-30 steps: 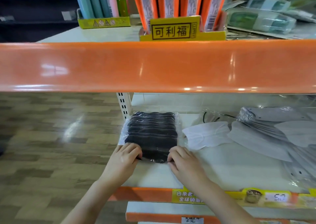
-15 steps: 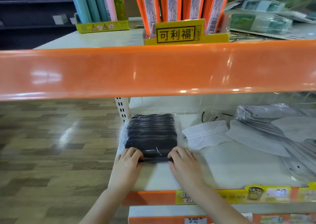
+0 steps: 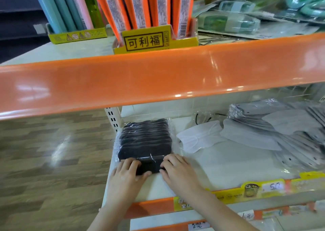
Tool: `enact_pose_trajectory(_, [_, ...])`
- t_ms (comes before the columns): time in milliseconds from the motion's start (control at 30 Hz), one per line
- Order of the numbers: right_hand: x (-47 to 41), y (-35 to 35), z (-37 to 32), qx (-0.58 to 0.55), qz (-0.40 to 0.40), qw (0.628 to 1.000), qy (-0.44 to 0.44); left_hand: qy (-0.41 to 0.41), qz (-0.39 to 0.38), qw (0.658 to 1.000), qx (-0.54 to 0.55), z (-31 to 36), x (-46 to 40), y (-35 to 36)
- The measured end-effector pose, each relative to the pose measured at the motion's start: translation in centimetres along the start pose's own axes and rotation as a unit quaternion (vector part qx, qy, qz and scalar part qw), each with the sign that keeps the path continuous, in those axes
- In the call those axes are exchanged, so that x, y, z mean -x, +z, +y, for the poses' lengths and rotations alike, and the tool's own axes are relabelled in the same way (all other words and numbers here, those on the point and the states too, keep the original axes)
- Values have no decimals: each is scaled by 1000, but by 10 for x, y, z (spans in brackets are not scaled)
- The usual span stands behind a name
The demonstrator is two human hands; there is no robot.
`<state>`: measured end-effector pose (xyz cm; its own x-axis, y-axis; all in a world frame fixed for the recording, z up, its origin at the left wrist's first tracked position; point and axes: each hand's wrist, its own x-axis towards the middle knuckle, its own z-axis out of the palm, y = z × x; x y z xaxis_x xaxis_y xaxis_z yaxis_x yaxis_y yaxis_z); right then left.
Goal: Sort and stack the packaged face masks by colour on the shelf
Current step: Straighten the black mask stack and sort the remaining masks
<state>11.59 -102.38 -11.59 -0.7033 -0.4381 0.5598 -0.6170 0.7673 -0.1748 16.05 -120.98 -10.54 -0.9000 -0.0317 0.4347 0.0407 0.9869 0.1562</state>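
Observation:
A stack of black face masks (image 3: 146,139) in clear wrap lies at the left end of the white lower shelf (image 3: 228,163). My left hand (image 3: 126,174) grips its near left corner, fingers on top and thumb at the front edge. On the near right corner, my right hand (image 3: 177,172) holds the stack the same way. A single white packaged mask (image 3: 200,137) lies just right of the black stack. Further right spreads a loose pile of grey packaged masks (image 3: 263,134).
The orange front of the upper shelf (image 3: 158,79) hangs over the work area. On top stand a yellow box of orange packs (image 3: 146,40) and green-tinted mask packets (image 3: 228,21). A yellow price strip (image 3: 255,188) runs along the lower shelf's front edge. Wood floor lies to the left.
Both hands stay on the near edge of the black stack, thumbs now drawn in at its front. The view has shifted slightly; the stack has barely moved.

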Motion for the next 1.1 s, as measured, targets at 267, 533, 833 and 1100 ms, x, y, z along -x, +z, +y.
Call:
enact_pose_trajectory(267, [-4, -10, 0, -48, -41, 998, 11, 8, 31, 999, 26, 37, -7, 4])
enact_pose_trajectory(533, [-3, -39, 50, -41, -20, 998, 40, 20, 25, 996, 79, 92, -28, 15])
enact_pose_trajectory(833, [10, -82, 165, 85, -111, 982, 129, 67, -94, 986, 117, 179, -73, 36])
enact_pose_trajectory(1100, [5, -131, 253, 203, -118, 958, 167, 91, -169, 978, 79, 257, -114, 62])
